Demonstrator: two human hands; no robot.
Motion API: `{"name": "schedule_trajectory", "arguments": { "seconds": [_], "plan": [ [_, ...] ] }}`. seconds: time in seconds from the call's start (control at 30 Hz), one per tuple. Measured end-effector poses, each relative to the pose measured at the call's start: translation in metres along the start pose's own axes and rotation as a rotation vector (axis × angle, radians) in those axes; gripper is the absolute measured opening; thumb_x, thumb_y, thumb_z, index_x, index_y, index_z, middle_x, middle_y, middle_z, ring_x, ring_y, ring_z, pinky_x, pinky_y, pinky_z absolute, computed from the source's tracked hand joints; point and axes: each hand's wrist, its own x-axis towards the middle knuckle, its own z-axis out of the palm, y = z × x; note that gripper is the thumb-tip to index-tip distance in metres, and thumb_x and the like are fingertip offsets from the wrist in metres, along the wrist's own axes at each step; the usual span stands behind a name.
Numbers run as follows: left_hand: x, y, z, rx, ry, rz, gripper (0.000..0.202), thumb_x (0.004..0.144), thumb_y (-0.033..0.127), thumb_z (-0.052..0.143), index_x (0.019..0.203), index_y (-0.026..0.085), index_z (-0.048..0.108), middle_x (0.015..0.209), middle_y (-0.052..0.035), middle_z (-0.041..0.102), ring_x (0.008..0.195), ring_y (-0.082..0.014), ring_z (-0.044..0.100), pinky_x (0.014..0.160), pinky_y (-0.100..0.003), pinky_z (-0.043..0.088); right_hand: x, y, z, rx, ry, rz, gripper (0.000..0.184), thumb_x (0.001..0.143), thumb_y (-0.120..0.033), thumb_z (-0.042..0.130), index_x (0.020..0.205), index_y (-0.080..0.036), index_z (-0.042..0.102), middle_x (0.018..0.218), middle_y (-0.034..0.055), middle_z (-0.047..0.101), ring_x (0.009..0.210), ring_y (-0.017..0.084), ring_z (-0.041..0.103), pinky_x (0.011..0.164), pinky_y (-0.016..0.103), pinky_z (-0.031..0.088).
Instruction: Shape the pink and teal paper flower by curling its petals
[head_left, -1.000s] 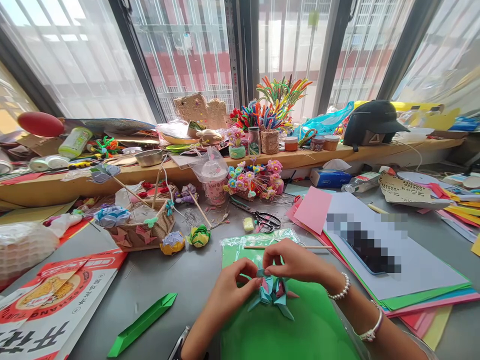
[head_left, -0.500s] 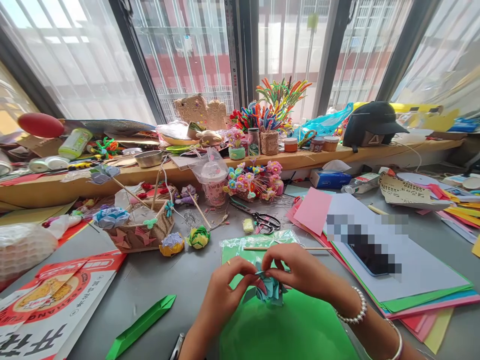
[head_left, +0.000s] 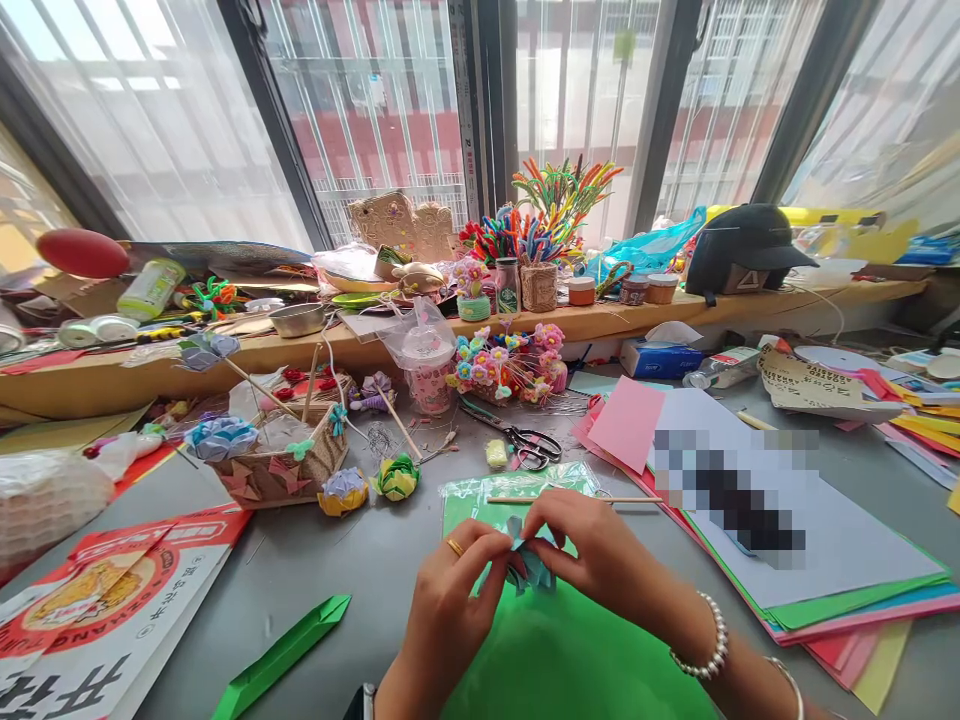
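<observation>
Between my two hands is a blue-green folded paper flower [head_left: 534,568], held just above a green sheet [head_left: 570,650]. My left hand [head_left: 461,580] pinches its left side between thumb and fingers. On the other side, my right hand [head_left: 577,540] pinches a petal near the top. The fingertips hide part of the flower. A thin wooden stick [head_left: 630,500] lies just beyond my hands. Black-handled scissors [head_left: 536,447] rest farther back beside a small yellow block [head_left: 496,453]. A folded green paper strip [head_left: 285,655] lies to the left of my left hand.
A cardboard basket [head_left: 274,475] with paper flowers stands at left, near a printed paper bag [head_left: 97,600]. Coloured paper sheets [head_left: 810,530] are stacked at right under a blurred patch. A lidded cup [head_left: 428,365] stands before the crowded windowsill [head_left: 600,318].
The paper flower has turned and risen slightly between my fingers. My left hand has rotated a little, and my right fingers have shifted their pinch on the petals.
</observation>
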Motion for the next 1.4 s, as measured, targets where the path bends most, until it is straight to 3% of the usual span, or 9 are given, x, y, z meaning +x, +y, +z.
{"name": "schedule_trajectory", "arguments": {
  "seconds": [0.23,0.37,0.6,0.77,0.93,1.17,1.4],
  "plan": [
    [-0.002,-0.004,-0.004,0.176,0.067,0.144,0.026,0.074,0.003,0.052,0.091,0.022,0.058,0.083,-0.0049,0.065,0.080,-0.0156,0.061,0.074,-0.025,0.048,-0.001,0.000,0.011,-0.064,0.128,-0.102,0.009,0.078,-0.011,0.048,0.072,-0.017,0.052,0.069,0.0037,0.058,0.063,0.015,0.051,0.056,0.024,0.038],
    [0.002,-0.005,-0.007,0.203,0.028,0.180,0.021,0.076,0.006,0.051,0.090,0.022,0.056,0.083,-0.0038,0.067,0.083,-0.0166,0.062,0.083,-0.030,0.048,-0.003,0.003,0.011,-0.063,0.134,-0.170,0.011,0.082,-0.012,0.046,0.074,-0.017,0.053,0.073,0.0054,0.061,0.067,0.016,0.054,0.060,0.025,0.041],
    [0.006,-0.004,-0.006,0.321,0.095,0.413,0.024,0.076,0.000,0.045,0.090,0.016,0.057,0.077,-0.0041,0.065,0.073,-0.0141,0.060,0.079,-0.033,0.052,-0.003,0.006,0.006,-0.180,0.149,-0.218,0.009,0.083,-0.015,0.048,0.082,-0.016,0.056,0.073,0.0042,0.062,0.068,0.016,0.055,0.060,0.027,0.042],
    [0.004,-0.002,-0.006,0.389,0.118,0.474,0.025,0.075,-0.003,0.045,0.089,0.012,0.059,0.078,-0.0063,0.065,0.078,-0.0152,0.060,0.080,-0.033,0.052,-0.003,0.004,0.008,-0.237,0.171,-0.254,0.008,0.082,-0.015,0.051,0.081,-0.016,0.059,0.076,0.0044,0.063,0.069,0.017,0.053,0.060,0.027,0.042],
    [0.002,-0.002,-0.004,0.361,0.154,0.478,0.024,0.075,-0.003,0.048,0.091,0.011,0.059,0.079,-0.0066,0.065,0.081,-0.0154,0.060,0.083,-0.033,0.050,-0.002,0.001,0.012,-0.217,0.230,-0.266,0.011,0.083,-0.013,0.048,0.077,-0.014,0.058,0.073,0.0045,0.061,0.067,0.016,0.051,0.060,0.027,0.042],
    [0.010,-0.004,-0.008,0.292,0.123,0.339,0.016,0.077,0.006,0.053,0.089,0.016,0.057,0.078,-0.0026,0.067,0.081,-0.0149,0.061,0.087,-0.038,0.046,-0.001,0.000,0.011,-0.296,0.261,-0.345,0.020,0.087,-0.014,0.043,0.076,-0.013,0.059,0.069,0.0053,0.061,0.063,0.016,0.050,0.059,0.028,0.042],
    [0.009,-0.003,-0.010,0.328,0.136,0.417,0.017,0.077,0.003,0.052,0.087,0.014,0.059,0.078,-0.0036,0.069,0.080,-0.0147,0.063,0.089,-0.038,0.045,0.000,-0.004,0.011,-0.370,0.295,-0.397,0.023,0.087,-0.010,0.040,0.074,-0.012,0.059,0.066,0.0047,0.060,0.063,0.016,0.052,0.063,0.028,0.044]
  ]
}}
